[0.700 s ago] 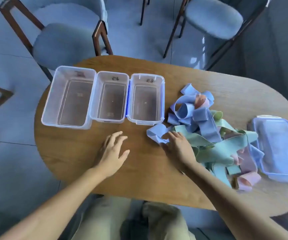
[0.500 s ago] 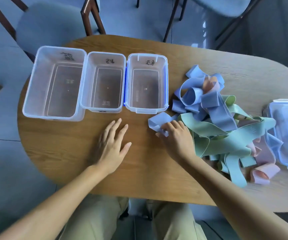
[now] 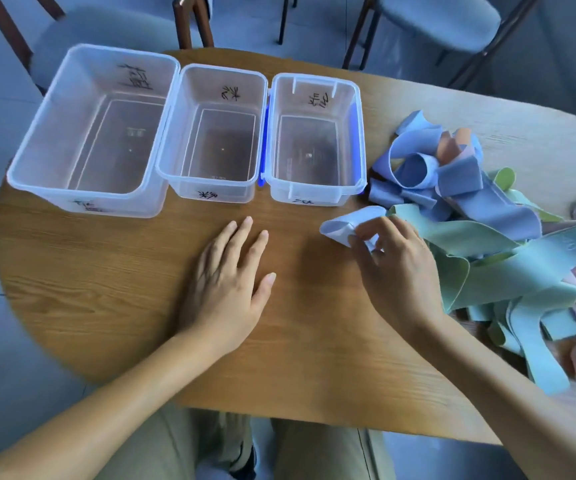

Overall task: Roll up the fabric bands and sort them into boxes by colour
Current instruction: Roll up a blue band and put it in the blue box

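On the wooden table (image 3: 113,289), right-hand fingers (image 3: 366,233) pinch a blue band (image 3: 345,225); left hand (image 3: 227,282) lies flat.

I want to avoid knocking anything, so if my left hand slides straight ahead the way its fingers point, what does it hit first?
Probably the near wall of the middle box. The left hand lies flat on the table, fingers aimed slightly right of straight ahead, with only bare wood between.
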Tool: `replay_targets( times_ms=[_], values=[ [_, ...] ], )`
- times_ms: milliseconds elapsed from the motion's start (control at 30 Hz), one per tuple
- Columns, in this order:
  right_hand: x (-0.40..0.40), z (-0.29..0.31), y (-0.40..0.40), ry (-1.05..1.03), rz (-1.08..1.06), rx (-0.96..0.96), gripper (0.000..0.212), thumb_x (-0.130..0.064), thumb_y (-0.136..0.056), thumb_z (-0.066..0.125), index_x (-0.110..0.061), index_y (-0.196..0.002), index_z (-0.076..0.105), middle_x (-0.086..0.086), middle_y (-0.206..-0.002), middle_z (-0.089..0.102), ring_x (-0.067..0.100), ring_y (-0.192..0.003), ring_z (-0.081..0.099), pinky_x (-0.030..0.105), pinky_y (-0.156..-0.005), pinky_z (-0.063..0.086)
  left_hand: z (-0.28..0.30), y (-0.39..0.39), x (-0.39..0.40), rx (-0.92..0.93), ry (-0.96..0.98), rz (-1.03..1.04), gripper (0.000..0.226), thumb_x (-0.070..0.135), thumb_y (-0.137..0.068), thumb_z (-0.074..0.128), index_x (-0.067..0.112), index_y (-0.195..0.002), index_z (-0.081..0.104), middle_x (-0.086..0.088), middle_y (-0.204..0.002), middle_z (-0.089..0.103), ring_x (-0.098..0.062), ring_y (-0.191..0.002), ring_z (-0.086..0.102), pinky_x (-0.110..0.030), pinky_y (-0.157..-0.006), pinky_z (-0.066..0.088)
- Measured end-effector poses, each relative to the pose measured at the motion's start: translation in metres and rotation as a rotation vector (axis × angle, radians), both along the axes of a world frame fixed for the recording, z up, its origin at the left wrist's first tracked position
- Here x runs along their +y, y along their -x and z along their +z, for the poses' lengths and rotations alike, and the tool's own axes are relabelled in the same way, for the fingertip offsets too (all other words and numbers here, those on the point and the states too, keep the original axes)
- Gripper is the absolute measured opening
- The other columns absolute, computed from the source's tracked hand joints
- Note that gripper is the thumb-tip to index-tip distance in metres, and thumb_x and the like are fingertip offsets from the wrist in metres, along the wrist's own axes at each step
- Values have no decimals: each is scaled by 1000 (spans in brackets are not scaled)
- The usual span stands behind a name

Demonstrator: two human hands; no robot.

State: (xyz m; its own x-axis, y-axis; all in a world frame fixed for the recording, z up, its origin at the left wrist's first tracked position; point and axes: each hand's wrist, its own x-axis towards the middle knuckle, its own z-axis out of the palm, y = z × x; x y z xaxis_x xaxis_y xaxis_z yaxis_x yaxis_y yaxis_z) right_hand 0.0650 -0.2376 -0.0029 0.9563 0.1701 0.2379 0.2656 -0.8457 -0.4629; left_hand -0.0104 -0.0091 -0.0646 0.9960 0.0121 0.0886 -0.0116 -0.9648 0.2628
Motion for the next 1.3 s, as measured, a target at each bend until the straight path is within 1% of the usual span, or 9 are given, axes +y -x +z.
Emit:
replay_targets(
  times_ms=[267,400,533,667,767,867,967,1133,1300],
  values=[
    [-8,23,16,-171,-58,-46,13,-22,-94,61,-25,-81,62,-8,-83,56,12,-75,52,17,-62,31,5,2,-1,-20,43,-1,56,47,-102,38,23,-153,35,-1,-166,20,-19,-153,12,-39,-122,13],
    [-12,41,23,-223,-116,26,17,-23,-96,56,-14,-89,69,0,-85,62,21,-85,57,28,-68,33,17,2,-1,13,78,-6,55,46,-103,39,23,-153,36,-1,-166,20,-19,-152,11,-37,-121,11],
    [-16,66,32,-259,-103,42,24,-18,-97,54,-18,-73,58,-1,-75,56,21,-76,49,31,-59,32,30,5,4,134,90,-28,57,49,-104,36,28,-156,28,4,-167,11,-14,-153,4,-38,-121,10],
    [-19,94,44,-234,-98,15,40,-12,-98,48,-21,-59,44,-4,-74,45,21,-81,42,15,-52,27,47,13,8,219,38,-47,59,48,-102,44,26,-155,30,0,-167,12,-19,-153,7,-41,-121,15],
    [-22,111,48,-208,-106,6,30,-14,-97,52,-14,-67,59,12,-86,61,26,-81,51,30,-60,31,52,21,7,225,26,-41,57,46,-100,49,25,-151,36,-2,-164,19,-21,-151,14,-42,-120,20],
    [-26,128,52,-207,-96,-25,23,-18,-96,56,-7,-81,69,8,-87,70,26,-81,61,30,-66,39,54,31,5,210,41,-47,52,46,-99,51,25,-146,42,0,-157,31,-22,-145,26,-40,-116,27],
    [-28,150,59,-213,-85,-77,24,-24,-98,57,-17,-76,65,-4,-76,63,20,-74,55,23,-60,37,63,37,2,170,82,-58,46,45,-99,52,25,-140,47,4,-148,41,-20,-138,34,-38,-111,34],
    [-30,185,67,-160,-63,-128,31,-23,-102,53,0,-90,69,17,-90,70,32,-80,61,36,-69,41,102,44,-6,73,178,-100,43,45,-99,52,26,-138,49,5,-143,44,-19,-133,40,-40,-105,41],
    [-26,209,72,-327,-39,-126,20,-21,-98,58,-7,-93,71,11,-85,69,32,-77,65,47,-78,56,150,43,-27,-96,388,-136,37,45,-96,57,24,-126,58,5,-130,59,-17,-116,56,-34,-94,46]
  ],
)
